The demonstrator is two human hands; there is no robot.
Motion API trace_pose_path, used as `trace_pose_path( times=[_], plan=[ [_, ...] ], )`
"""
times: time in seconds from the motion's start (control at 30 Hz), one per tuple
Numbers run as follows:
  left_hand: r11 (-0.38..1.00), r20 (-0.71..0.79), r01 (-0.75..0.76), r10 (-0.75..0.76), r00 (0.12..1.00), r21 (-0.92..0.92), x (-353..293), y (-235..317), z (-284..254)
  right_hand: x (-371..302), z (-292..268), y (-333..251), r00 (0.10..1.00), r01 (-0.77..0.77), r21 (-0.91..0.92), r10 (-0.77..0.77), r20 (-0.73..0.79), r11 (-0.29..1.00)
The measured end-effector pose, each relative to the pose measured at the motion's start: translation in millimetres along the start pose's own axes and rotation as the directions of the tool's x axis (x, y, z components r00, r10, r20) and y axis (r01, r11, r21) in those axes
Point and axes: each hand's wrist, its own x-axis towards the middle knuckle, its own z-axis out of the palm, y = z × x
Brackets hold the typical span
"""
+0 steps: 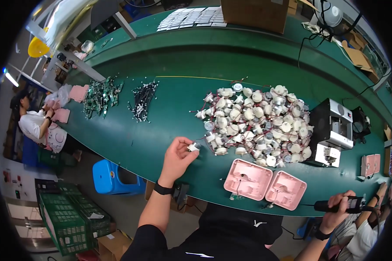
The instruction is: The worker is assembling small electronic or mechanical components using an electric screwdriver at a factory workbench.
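Observation:
Between the thumb and fingers of my left hand (177, 158) is a small motor (194, 147) with a white part and a metal body, held above the green table. To its right spreads a large heap of similar white motors (258, 114) with red wires. Below that heap, near the table's front edge, lie two open pink plastic housing halves (253, 191) with small parts and wires inside. My right hand (335, 213) is wrapped round a black electric screwdriver (322, 206). Its thin bit points left, toward the pink halves.
Green circuit boards (101, 99) and black leads with white ends (142, 101) lie in piles at left. A black and silver device (338, 124) stands right of the motors. A blue stool (106, 176) is below the table. People sit at left (34, 126) and lower right (365, 239).

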Motion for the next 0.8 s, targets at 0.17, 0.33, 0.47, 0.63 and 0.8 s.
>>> trace_pose_path(
  times=[0.17, 0.33, 0.47, 0.63, 0.8],
  plan=[
    [0.853, 0.091, 0.018, 0.035, 0.995, -0.522, -13, 44, 13, 2, -9, 0, 0.991, -0.020, 0.087, 0.031, -0.126, 0.996],
    [0.760, 0.181, -0.005, 0.161, 0.970, -0.649, -14, 77, 42, -13, -13, -2, 0.994, 0.028, 0.114, -0.016, -0.104, 0.993],
    [0.816, 0.323, 0.003, 0.226, 0.919, -0.578, -31, 62, 71, -24, -28, -3, 0.997, 0.048, 0.142, -0.039, -0.064, 0.989],
    [0.923, 0.373, -0.097, 0.245, 0.895, -0.373, -84, 66, 109, -12, 7, -6, 0.979, 0.107, 0.013, -0.103, -0.176, 0.994],
    [0.950, 0.393, -0.093, 0.210, 0.895, -0.297, -104, 68, 146, 34, 6, -27, 0.999, 0.025, 0.067, -0.026, 0.021, 0.997]
  ],
)
